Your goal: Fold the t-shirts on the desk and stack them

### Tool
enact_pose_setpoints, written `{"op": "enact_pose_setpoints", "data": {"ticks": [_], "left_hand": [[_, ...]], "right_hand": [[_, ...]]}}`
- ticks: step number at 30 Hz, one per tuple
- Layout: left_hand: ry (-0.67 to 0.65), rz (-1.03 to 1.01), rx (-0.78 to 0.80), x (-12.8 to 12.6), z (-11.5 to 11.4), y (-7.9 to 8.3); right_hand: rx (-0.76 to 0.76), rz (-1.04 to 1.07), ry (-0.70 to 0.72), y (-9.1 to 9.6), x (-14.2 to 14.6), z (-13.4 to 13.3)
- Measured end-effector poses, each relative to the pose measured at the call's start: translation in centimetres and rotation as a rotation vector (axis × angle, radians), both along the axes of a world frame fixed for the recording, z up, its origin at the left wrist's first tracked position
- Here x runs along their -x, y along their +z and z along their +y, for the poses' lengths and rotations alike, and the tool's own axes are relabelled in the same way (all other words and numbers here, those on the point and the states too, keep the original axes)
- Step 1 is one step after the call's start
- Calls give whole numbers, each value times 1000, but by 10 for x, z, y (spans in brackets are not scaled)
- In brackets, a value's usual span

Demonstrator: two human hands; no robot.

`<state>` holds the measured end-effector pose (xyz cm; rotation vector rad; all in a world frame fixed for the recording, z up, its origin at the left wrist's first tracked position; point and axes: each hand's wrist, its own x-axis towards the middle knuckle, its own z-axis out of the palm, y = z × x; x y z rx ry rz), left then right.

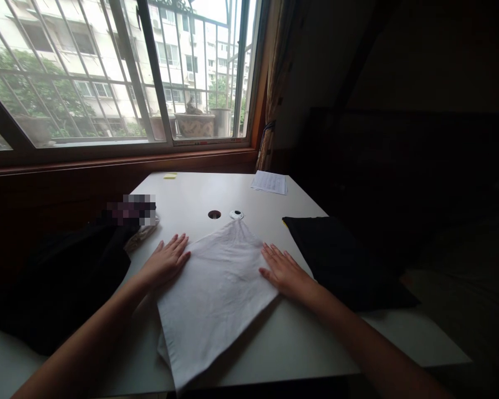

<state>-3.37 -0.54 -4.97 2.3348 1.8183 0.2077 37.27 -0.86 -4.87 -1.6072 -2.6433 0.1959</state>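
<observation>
Seen from the head camera, a folded white cloth (218,282) is lying in the middle of a white table (316,343), with one corner pointing away from the person. The left hand (166,263) is pressing flat on the cloth's left edge and the right hand (285,271) is pressing flat on its right edge. Both palms are facing down with the fingers stretched out, gripping nothing.

A black folded cloth (341,260) is lying just right of the right hand, and a dark heap of clothing (66,277) is spilling over the table's left side. Beyond the cloth's far corner, a round cable hole (214,214) and a white cap (236,214) are sitting side by side. A sheet of paper (270,182) and a yellow note (170,175) are lying near the far edge.

The white cloth is looking soft and lightly creased, and the tabletop smooth and matte. A barred window (108,72) is letting in daylight behind the table, a curtain (276,83) is hanging at its right, and the room to the right is lying in darkness.
</observation>
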Motion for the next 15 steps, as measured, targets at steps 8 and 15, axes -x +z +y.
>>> {"op": "enact_pose_setpoints", "data": {"ticks": [8,15], "left_hand": [[50,-21,-20,2,1,-8],[60,4,-17,3,1,-9]], "right_hand": [[-3,103,345,15,93,28],[21,122,490,11,133,69]]}}
